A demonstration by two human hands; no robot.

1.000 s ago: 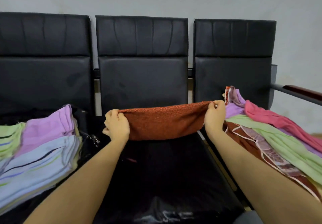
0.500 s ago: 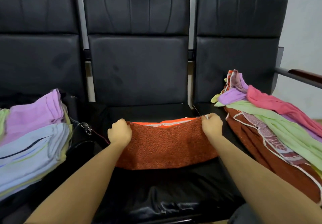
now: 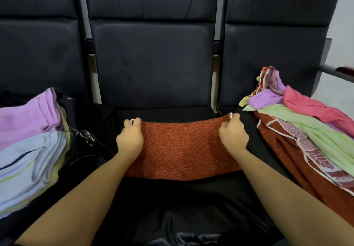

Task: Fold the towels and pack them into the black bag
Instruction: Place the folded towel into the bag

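A rust-orange towel (image 3: 182, 148) lies folded flat on the middle seat (image 3: 164, 111). My left hand (image 3: 130, 140) pinches its far left corner, and my right hand (image 3: 232, 132) pinches its far right corner; both corners show a white edge. To the left sits a stack of folded towels (image 3: 28, 150), lilac on top of pale blue striped ones, over the black bag (image 3: 80, 150), which is mostly hidden. On the right seat lies a heap of unfolded towels (image 3: 306, 131) in pink, lilac, green and rust.
Three black padded chair backs (image 3: 153, 63) stand behind the seats. A keyring (image 3: 85, 134) hangs at the bag's edge. A metal and wood armrest (image 3: 337, 71) juts out at the far right. Dark shiny fabric (image 3: 182, 217) covers the front of the seat.
The towel was held up stretched in the air, then lowered onto the seat. Its far edge is now folded down flat, hiding the bright orange strip seen half a second ago.
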